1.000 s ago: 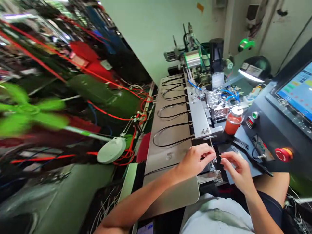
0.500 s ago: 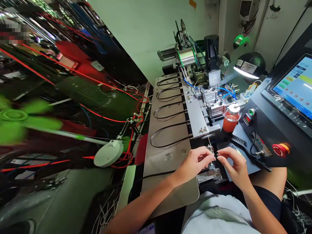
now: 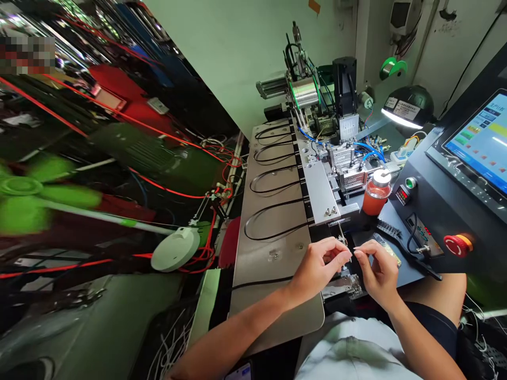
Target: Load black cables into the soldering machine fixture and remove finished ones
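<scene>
Black cable [image 3: 263,282] runs out of sight under my left wrist [image 3: 292,293]; end hidden. Metal fixture [image 3: 343,286] just my side of the fingertips [image 3: 346,257]. Left hand [image 3: 319,264]: thumb and finger pinched narrow, can't tell on what. Right hand [image 3: 379,272]: same, just apart from left. Risk: wrist drags cable, pulls it askew. Jar [image 3: 375,200] by brush [image 3: 407,250] could get knocked by a stray right hand.

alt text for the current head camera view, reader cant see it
A person's left hand and right hand almost meet at a metal machine, anything held too small to make out. Around them are looped black cables on a plate, a red-filled bottle, a brush and a screen.
</scene>
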The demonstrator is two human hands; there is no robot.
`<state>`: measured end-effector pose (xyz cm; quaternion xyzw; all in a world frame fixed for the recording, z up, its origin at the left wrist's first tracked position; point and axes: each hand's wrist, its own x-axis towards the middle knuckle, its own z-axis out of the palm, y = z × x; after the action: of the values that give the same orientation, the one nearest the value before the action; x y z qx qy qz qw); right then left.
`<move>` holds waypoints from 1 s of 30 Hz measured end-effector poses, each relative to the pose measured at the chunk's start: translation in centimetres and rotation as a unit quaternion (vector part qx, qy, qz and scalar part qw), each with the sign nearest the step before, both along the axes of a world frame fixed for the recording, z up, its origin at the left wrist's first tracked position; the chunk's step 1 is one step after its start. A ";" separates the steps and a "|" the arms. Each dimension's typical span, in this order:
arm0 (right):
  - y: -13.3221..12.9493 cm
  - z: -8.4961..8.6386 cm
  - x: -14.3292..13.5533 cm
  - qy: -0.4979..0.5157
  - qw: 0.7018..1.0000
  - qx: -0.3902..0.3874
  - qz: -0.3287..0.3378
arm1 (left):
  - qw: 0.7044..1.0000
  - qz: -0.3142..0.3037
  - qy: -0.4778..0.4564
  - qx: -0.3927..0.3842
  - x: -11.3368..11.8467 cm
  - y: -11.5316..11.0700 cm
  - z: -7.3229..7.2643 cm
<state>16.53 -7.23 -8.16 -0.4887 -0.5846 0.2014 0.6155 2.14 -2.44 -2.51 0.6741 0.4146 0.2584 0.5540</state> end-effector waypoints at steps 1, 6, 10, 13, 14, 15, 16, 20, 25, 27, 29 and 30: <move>0.1 -0.2 -0.6 -0.005 0.999 0.022 -0.029 | 1.000 0.007 -0.014 -0.013 0.2 -0.1 -0.1; 0.3 -0.7 -2.1 -0.049 0.992 0.054 -0.103 | 0.999 0.016 -0.038 -0.035 0.5 -0.3 -0.7; 0.0 -0.8 -1.3 -0.053 0.995 -0.005 -0.087 | 0.999 0.017 0.024 0.024 0.0 0.5 -0.7; -0.3 -1.0 -0.1 -0.016 0.994 -0.065 -0.087 | 0.987 0.030 0.117 0.110 -0.4 1.4 -1.1; -0.4 -1.0 0.3 -0.002 0.993 -0.082 -0.090 | 0.981 0.026 0.142 0.126 -0.5 1.6 -1.3; -0.4 -1.1 0.7 0.010 0.991 -0.097 -0.090 | 0.977 0.020 0.163 0.135 -0.5 1.8 -1.6; -0.4 -1.2 1.0 0.019 0.990 -0.109 -0.088 | 0.974 0.014 0.179 0.141 -0.5 2.0 -2.0; -0.3 -1.3 1.5 0.024 0.988 -0.132 -0.081 | 0.960 0.020 0.224 0.164 -0.3 2.1 -3.1; -0.1 -1.5 1.5 0.006 0.989 -0.129 -0.077 | 0.948 0.026 0.261 0.180 -0.1 2.0 -3.2; 0.0 -1.7 1.5 -0.003 0.989 -0.129 -0.074 | 0.945 0.028 0.271 0.180 -0.1 2.0 -3.2; 0.1 -1.9 1.6 -0.013 0.989 -0.129 -0.067 | 0.945 0.028 0.274 0.177 -0.1 2.0 -3.1; 0.2 -2.0 1.7 -0.018 0.990 -0.130 -0.060 | 0.945 0.028 0.275 0.176 -0.1 2.0 -3.1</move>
<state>18.19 -7.03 -10.18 -0.6024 -0.5338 0.2297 0.5472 2.08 -0.47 -5.63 0.7935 0.5180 0.1472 0.2835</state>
